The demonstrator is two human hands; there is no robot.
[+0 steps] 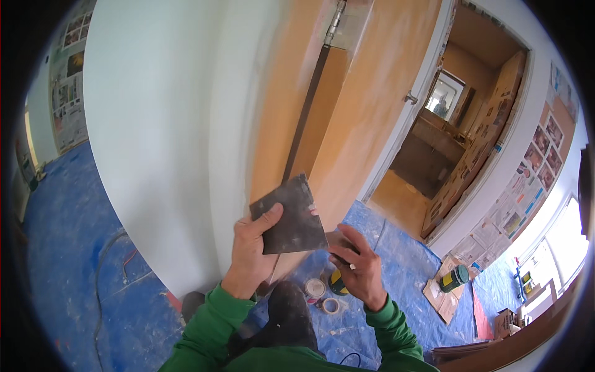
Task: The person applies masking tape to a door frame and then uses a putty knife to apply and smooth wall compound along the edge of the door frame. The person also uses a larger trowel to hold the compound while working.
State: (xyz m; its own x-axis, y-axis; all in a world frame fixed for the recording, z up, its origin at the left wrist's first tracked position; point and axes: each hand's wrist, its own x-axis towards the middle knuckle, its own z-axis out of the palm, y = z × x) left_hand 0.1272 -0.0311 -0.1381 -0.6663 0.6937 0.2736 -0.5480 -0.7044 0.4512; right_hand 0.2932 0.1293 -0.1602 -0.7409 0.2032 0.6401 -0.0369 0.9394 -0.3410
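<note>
My left hand (251, 239) grips a dark grey square plate (290, 217), with the thumb lying across its face. The plate is tilted and dusty, and a pale smear shows at its right edge. Close against the plate's lower right corner, my right hand (361, 273) is closed around a flat-bladed tool that looks like a putty knife (338, 240). Its handle is mostly hidden by the fingers. Behind both hands rises an orange-brown wooden door (378, 80) with pale patches, hinged beside a wooden frame (276, 124). A metal hinge (334, 22) shows near the top.
A pale wall (155, 124) curves up on the left. Blue sheeting (62, 248) covers the floor, with a dark cable (99, 279) on it. By my knees stand a small can (315, 288), a tape roll (331, 305) and a dark tub (338, 283). Another tub (454, 278) sits on cardboard.
</note>
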